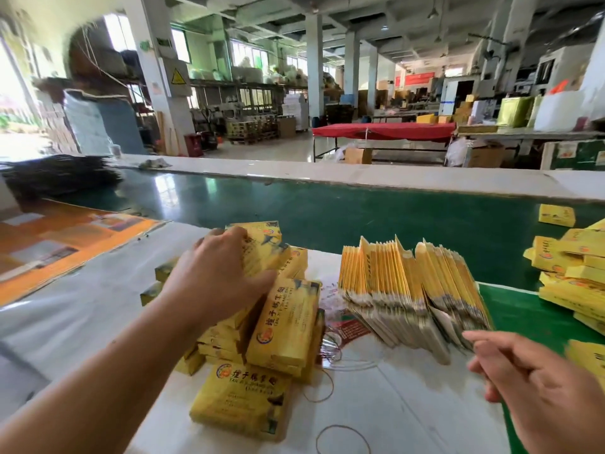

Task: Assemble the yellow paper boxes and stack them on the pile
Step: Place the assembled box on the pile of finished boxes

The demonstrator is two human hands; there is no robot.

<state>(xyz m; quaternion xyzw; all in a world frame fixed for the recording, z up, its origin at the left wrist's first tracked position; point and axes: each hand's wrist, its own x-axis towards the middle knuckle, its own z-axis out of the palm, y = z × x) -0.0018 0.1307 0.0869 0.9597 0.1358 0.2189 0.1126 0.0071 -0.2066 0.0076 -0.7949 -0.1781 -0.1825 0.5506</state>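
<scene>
Boxes, yellow, assembled, heaped in a loose pile (278, 322) at centre of the white-covered bench (98, 306). Only one view, from the head.

Left hand (219, 273) on top of the pile at its 11 o'clock side, fingers curled over an upper box (262, 244) — gripping it, likely seating it on the stack.

Right hand (530, 385) low at 4 o'clock, fingers loosely bent, holding nothing, tips just short of the flats (412, 290). Probably reaching for the next blank.

Flats stand on edge, fanned, at 3 o'clock of the pile; standing that way, one should peel off easily.

One box (242, 401) lies apart at 6 o'clock, face up. Rubber bands (343, 440) loose on the cover nearby.

More boxes (576, 273) stacked at far right.

Behind the bench, a green belt (327, 208) runs across. An orange sheet (65, 237) at 10 o'clock. Beyond: factory floor, pillars, red-draped table (383, 131), cartons, windows bright at left.
</scene>
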